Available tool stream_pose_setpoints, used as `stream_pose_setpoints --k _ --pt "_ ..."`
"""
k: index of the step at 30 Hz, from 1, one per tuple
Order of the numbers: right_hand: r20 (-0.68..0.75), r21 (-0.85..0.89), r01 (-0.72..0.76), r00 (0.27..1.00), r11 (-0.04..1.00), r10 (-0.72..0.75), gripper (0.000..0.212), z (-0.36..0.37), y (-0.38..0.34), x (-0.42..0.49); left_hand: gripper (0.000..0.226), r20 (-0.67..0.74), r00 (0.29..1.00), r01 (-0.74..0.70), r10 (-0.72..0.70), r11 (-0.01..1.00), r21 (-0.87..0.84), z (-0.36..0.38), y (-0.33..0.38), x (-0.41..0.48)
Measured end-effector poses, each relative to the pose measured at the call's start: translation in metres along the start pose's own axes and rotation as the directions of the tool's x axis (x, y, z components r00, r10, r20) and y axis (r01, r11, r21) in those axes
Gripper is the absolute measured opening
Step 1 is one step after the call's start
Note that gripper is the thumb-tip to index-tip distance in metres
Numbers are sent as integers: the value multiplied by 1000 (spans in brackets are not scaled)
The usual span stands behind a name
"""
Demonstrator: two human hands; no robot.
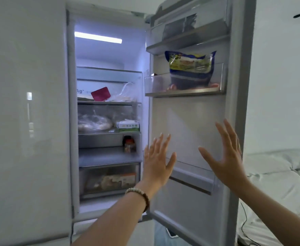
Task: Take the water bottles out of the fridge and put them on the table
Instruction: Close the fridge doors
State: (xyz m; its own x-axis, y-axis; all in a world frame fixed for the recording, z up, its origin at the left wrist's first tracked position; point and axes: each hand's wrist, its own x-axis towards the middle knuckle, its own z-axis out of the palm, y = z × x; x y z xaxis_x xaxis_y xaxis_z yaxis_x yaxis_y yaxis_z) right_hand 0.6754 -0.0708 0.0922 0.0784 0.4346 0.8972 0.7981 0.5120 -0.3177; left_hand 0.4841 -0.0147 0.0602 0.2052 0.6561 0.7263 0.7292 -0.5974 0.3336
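Note:
The fridge (108, 157) stands in front of me with its right door (186, 118) swung open and its left door (26, 112) closed. My left hand (157, 159), a bead bracelet on its wrist, is held up with fingers spread in front of the open door's inner panel. My right hand (225, 153) is also raised and spread, near the door's outer edge. Neither hand holds anything. I see no water bottle on the shelves or in the door bins.
Shelves hold a red packet (100, 94), wrapped food (94, 122), a green-and-white box (128, 126) and a small jar (129, 144). A blue-yellow bag (191, 70) sits in a door bin. A bed with pale bedding (277, 178) lies at right.

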Motion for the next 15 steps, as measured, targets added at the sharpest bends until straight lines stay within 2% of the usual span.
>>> stream_pose_setpoints --k 3,7,10,15 --pt "-10 97 -145 989 985 146 91 -35 55 17 58 25 1000 16 -14 994 -111 49 62 18" --pt "187 152 -353 927 923 324 104 -45 114 24 53 60 998 29 -17 977 -211 90 114 35" --pt "346 275 -428 879 861 327 108 -39 128 25 54 48 999 18 -6 969 -247 95 134 44" --pt "291 377 -432 895 819 338 94 -41 138 28 56 68 998 8 10 968 -251 92 155 50"
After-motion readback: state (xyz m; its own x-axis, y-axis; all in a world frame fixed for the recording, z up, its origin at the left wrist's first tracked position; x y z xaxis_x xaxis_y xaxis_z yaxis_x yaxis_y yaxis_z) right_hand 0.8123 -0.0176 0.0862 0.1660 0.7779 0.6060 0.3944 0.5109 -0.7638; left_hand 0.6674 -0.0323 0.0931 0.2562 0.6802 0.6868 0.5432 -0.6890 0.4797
